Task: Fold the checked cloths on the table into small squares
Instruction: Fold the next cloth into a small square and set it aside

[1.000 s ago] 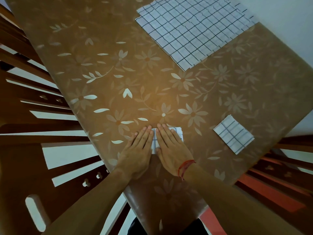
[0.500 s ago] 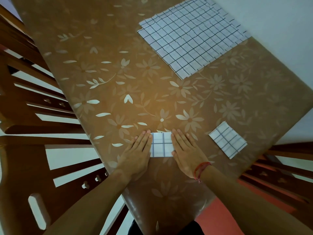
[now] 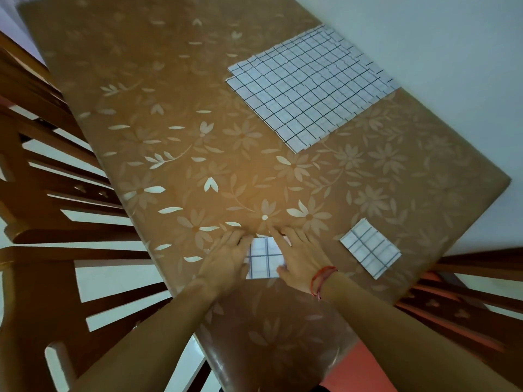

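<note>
A small folded checked cloth lies on the table near the front edge. My left hand lies flat with straight fingers on its left side. My right hand lies flat over its right side, thumb at the cloth's lower right corner; a red thread is tied at that wrist. A second folded checked square rests to the right, apart from my hands. A stack of unfolded checked cloths is spread flat at the far right of the table.
The table carries a brown floral cover. Wooden chair backs stand along its left side, and another chair is at the lower right. A pale wall runs along the far right.
Both hands have closed in over the small folded cloth from its sides. The cloths have not moved on the table.
</note>
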The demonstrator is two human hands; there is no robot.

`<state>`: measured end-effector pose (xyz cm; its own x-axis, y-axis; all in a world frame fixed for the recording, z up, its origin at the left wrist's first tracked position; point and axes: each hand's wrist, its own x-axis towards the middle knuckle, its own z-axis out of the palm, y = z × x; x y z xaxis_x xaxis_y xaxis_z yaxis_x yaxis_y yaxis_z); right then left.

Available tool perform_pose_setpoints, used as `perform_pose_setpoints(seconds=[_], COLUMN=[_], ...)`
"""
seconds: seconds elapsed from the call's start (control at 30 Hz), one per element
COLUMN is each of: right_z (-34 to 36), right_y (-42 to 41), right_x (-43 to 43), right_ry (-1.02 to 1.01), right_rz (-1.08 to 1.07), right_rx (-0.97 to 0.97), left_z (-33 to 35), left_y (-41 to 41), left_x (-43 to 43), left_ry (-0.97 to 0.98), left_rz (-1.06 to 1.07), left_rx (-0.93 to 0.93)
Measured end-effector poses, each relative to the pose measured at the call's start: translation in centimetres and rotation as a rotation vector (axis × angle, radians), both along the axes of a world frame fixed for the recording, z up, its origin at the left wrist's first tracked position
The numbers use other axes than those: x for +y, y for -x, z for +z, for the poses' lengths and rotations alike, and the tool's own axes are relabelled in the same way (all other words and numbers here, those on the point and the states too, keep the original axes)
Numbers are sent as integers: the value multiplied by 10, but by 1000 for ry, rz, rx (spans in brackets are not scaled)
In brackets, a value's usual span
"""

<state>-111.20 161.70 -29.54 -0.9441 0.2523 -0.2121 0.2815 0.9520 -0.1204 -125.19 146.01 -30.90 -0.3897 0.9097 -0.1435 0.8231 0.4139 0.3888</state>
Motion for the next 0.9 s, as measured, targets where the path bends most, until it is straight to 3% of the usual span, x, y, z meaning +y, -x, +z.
perform_pose_setpoints(seconds=[0.17,0.37,0.5,0.7,0.9], right_z=[4,11,23,53,82], right_y=[11,19,24,18,10], right_x=[4,5,3,-7,-16], right_ry=[15,64,168,266,461], right_rz=[8,-9,-15,-105,-332], right_rx=[-54,-19,25,-49,59], left_z=[6,15,25,41,61], left_y=[0,-12,-17,-21,-15], left_x=[12,15,12,4,-13], left_ry=[-64,-198,-274,-365,-415], left_rz=[117,377,514,664,727], left_rx=[-112,-450,-558,-736,-816])
